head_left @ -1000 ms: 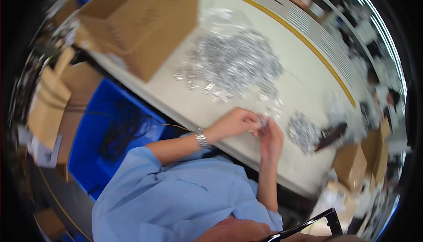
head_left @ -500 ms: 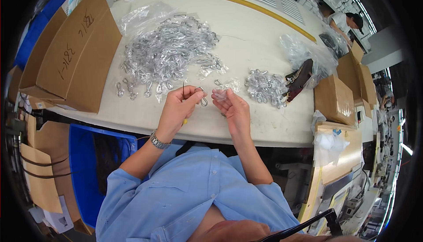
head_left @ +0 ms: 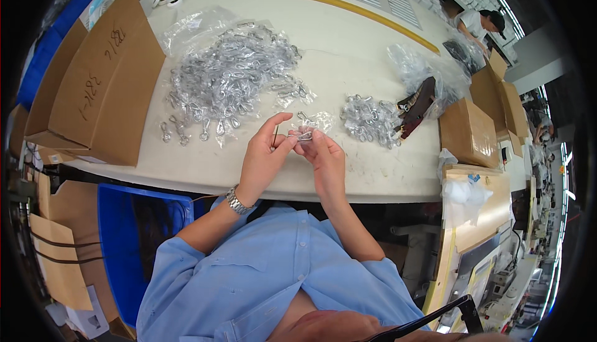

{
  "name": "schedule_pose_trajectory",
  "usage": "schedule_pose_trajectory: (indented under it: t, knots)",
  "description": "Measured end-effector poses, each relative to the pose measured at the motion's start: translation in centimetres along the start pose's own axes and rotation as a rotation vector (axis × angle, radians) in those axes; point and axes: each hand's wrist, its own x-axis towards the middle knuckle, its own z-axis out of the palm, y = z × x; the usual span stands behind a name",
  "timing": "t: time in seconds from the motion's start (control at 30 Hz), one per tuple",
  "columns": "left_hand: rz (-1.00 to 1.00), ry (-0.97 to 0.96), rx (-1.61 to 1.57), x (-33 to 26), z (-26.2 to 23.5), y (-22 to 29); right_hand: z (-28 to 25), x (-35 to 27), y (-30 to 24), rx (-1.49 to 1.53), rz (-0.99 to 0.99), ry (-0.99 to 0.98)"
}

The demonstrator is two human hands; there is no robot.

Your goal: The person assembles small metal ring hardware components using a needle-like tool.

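Note:
My left hand (head_left: 264, 155) and my right hand (head_left: 323, 158) meet above the near edge of the white table (head_left: 360, 49). Both pinch a small metal clasp in a clear bag (head_left: 306, 134) between their fingertips. A large pile of bagged metal clasps (head_left: 233, 77) lies just beyond my left hand. A smaller pile of clasps (head_left: 370, 121) lies to the right of my right hand. A metal watch sits on my left wrist.
An open cardboard box (head_left: 102, 87) stands at the table's left. Crumpled clear plastic and dark straps (head_left: 426, 90) lie at the right, next to smaller cardboard boxes (head_left: 469, 133). A blue crate (head_left: 134, 242) sits under the table. Another person (head_left: 479, 21) works at the far right.
The view has swung so the table sits more level and centred. My hands stay together on the small bagged clasp, now raised slightly nearer the big pile.

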Motion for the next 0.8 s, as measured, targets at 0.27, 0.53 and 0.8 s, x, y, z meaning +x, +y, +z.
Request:
schedule_pose_trajectory:
  t: [0.27,0.53,0.8]
  knots:
    - [-0.077,-0.107,-0.017,0.3,-0.3,-0.9,-1.0,-0.7,1.4,-0.001,0.045,-0.046]
    - [-0.284,-0.304,-0.206,1.4,-2.7,0.6,-2.6,-0.9,-0.7,-0.007,0.261,-0.234]
    - [-0.25,-0.355,-0.092,1.3,-2.6,-0.3,-2.4,-1.2,-1.9,-0.111,0.393,-0.349]
